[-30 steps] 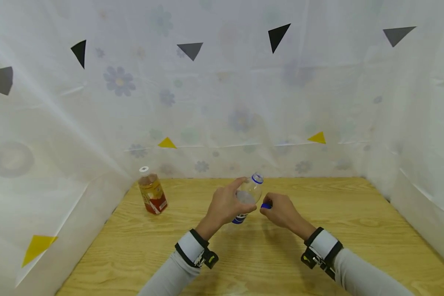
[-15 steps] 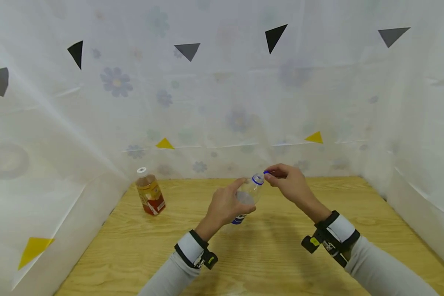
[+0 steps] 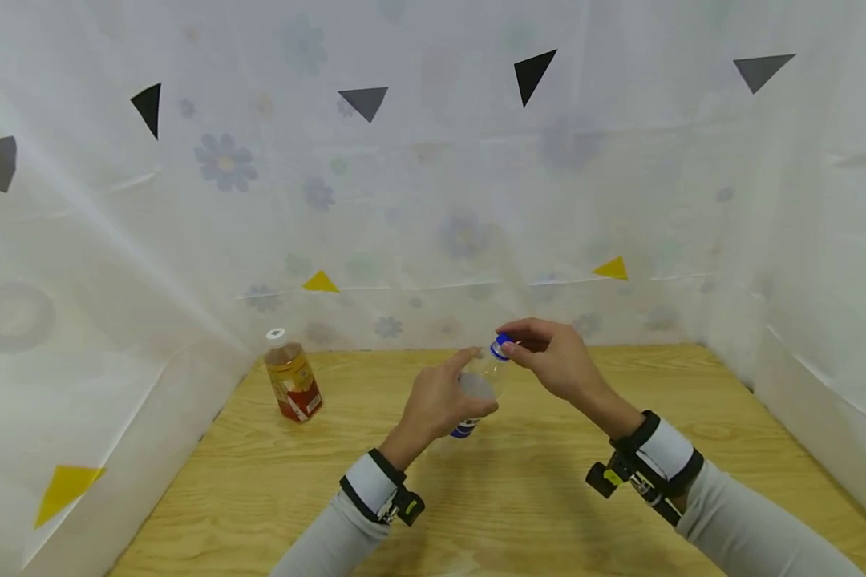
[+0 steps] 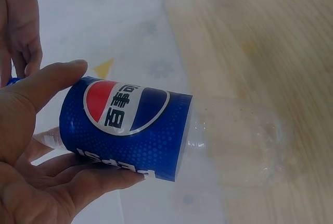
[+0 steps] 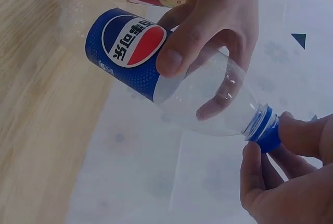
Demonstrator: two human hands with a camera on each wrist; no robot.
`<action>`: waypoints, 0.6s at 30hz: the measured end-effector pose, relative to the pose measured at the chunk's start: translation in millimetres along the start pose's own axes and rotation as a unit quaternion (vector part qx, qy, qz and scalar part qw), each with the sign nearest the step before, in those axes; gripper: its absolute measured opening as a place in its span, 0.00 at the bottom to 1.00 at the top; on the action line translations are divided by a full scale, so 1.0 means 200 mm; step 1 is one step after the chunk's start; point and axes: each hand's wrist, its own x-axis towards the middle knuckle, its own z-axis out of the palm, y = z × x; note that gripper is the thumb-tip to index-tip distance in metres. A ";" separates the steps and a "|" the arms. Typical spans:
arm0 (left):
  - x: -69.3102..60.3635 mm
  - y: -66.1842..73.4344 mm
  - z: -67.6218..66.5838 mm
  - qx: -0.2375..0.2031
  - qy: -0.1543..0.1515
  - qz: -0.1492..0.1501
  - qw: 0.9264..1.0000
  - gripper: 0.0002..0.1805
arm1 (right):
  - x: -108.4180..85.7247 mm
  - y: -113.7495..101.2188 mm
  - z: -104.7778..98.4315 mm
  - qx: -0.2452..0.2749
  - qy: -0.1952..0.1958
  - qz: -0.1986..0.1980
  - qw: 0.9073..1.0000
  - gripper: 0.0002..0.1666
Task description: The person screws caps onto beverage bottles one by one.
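My left hand (image 3: 439, 403) grips a clear plastic Pepsi bottle (image 5: 208, 96) around its upper body, tilted with the neck up and to the right. Its blue label (image 4: 130, 130) shows in both wrist views, and no drink is visible inside. Between the thumb and fingers of my right hand (image 3: 561, 362) is a blue bottle cap (image 5: 269, 136), which sits at the mouth of the bottle. In the right wrist view the cap touches the neck threads, some of which still show. Whether it is screwed on at all, I cannot tell.
A bottle of amber drink (image 3: 293, 378) with a white cap stands upright at the left back of the wooden table (image 3: 260, 497). White patterned sheeting (image 3: 433, 200) encloses the table at the back and sides.
My right hand has risen from beside the bottle with the blue cap, then shifted left, bringing the cap onto the bottle's mouth. The left hand and bottle have stayed nearly still.
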 end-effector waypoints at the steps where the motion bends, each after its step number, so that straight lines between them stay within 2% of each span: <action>1: 0.00 0.00 0.00 -0.001 0.000 0.001 1.000 0.41 | 0.00 0.00 0.00 -0.005 -0.002 -0.004 1.000 0.17; 7: 0.00 0.00 -0.01 -0.002 -0.004 0.004 1.000 0.41 | -0.01 -0.02 0.00 -0.024 -0.011 -0.027 0.999 0.18; 18: -0.01 0.00 -0.01 -0.005 -0.005 0.011 1.000 0.40 | -0.02 -0.05 -0.01 -0.003 -0.035 -0.033 0.999 0.19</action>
